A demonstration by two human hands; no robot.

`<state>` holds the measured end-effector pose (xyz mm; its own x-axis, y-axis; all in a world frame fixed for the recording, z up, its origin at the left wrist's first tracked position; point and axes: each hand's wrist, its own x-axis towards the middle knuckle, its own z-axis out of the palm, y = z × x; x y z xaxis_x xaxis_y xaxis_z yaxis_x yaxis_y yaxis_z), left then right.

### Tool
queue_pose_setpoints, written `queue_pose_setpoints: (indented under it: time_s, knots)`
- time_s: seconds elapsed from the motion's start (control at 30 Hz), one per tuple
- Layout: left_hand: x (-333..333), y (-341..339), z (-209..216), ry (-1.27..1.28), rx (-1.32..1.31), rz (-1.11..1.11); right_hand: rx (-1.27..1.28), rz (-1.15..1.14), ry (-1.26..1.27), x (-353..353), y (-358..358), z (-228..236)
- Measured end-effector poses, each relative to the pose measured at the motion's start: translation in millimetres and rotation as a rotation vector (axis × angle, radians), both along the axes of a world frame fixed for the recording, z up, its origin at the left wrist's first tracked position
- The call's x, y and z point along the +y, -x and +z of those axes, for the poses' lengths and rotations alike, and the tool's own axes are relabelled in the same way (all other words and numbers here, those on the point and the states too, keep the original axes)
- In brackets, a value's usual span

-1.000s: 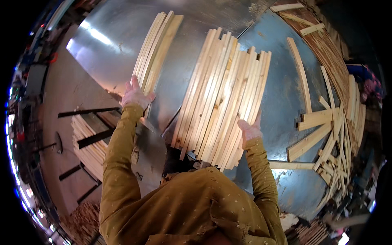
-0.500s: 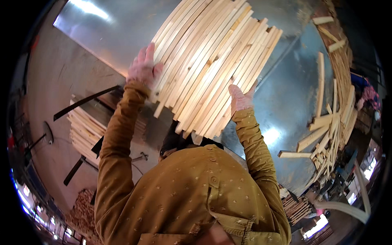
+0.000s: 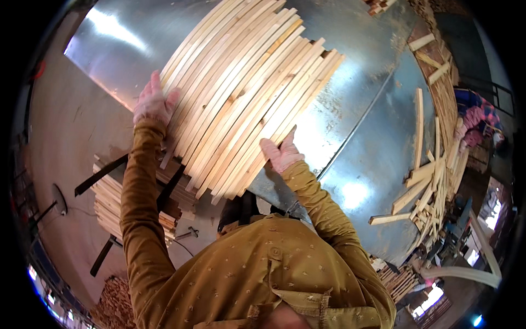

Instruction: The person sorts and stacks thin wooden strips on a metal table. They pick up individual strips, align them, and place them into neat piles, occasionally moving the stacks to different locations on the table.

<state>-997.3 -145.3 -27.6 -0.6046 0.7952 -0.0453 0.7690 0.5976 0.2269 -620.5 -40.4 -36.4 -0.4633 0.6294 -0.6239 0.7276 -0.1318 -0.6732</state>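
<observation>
Strips of pale wood, packed side by side in one broad slanting sheaf with uneven ends, fill the upper middle of the frame on a shiny metal table. At the sheaf's left edge, the left hand lies open, fingers spread, its thumb side against the outermost strip. At the lower right edge, the right hand rests with thumb well apart from the fingers; whether those fingertips curl underneath cannot be told. Neither closes around a single strip. The step in hand appears to be steadying or shifting the whole row; the next move seems to call for even inward pressure from both sides. Beyond, loose offcuts clutter the right, stacked strips sit lower left, and another person is at far right.
</observation>
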Motion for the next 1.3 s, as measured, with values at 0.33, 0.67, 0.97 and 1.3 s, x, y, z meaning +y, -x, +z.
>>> queue_pose_setpoints:
  time_s: [0.33,0.67,0.97,1.3]
  knots:
    - [17.6,-33.6,17.4,-0.030,0.306,0.048,-0.256,0.243,0.040,107.3,0.9,39.7]
    - [49.1,-130.3,57.0,0.568,-0.053,-0.260,-0.284,0.258,-0.839,311.5,179.7,37.4]
    - [29.3,-130.5,55.7,0.313,-0.130,-0.230,0.431,-0.268,-0.577,285.9,135.9,72.9]
    - [-99.0,-98.8,28.5,-1.260,-0.823,-0.139,0.230,-0.261,-0.085,62.0,-38.8,3.6]
